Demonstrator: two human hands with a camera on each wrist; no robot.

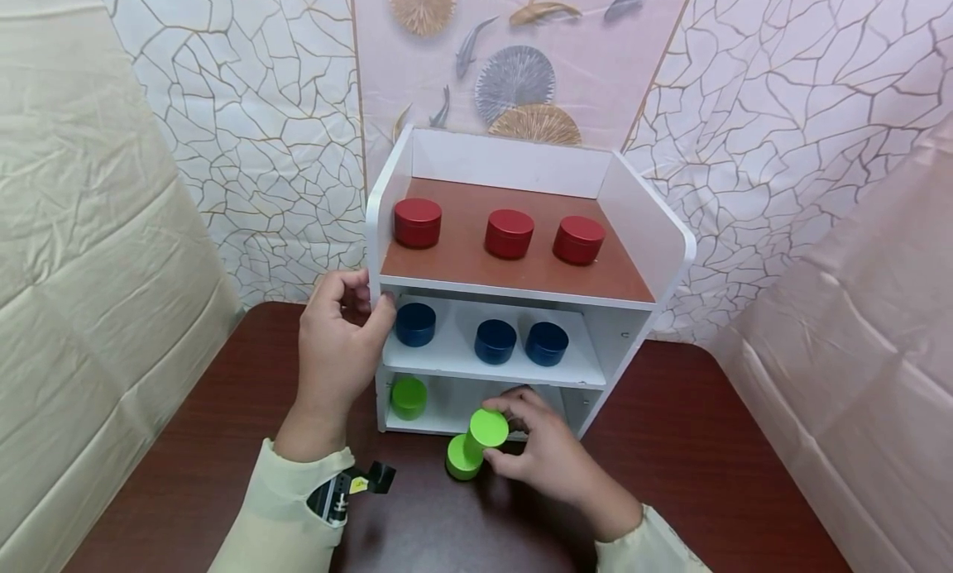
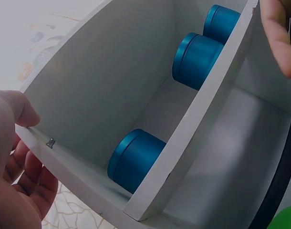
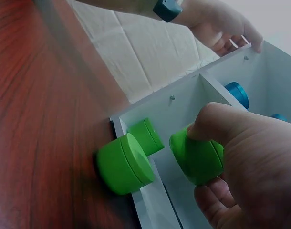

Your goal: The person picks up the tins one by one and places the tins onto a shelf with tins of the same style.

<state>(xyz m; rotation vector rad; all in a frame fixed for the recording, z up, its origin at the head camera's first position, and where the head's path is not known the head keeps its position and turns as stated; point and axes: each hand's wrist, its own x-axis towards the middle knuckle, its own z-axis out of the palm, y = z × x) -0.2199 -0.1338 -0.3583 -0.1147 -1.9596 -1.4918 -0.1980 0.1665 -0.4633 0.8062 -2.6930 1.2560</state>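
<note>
My right hand (image 1: 547, 445) pinches a round green tin (image 1: 488, 429) between thumb and fingers, held up before the bottom shelf. Just below it in the head view, a second green tin (image 1: 462, 459) stands on the table in front of the shelf unit. A third green tin (image 1: 409, 398) sits at the left end of the bottom shelf. With thumb in front and fingers behind, my left hand (image 1: 338, 341) grips the left side edge of the white shelf unit (image 1: 491, 290). In the right wrist view the held tin (image 3: 195, 155) is tilted.
Three blue tins (image 1: 495, 341) stand on the middle shelf, and three red tins (image 1: 510, 233) on the brown top. The unit stands on a dark red-brown table (image 1: 670, 441). Pale cloth (image 1: 97, 292) hangs at both sides, with a patterned backdrop (image 1: 246, 126) behind.
</note>
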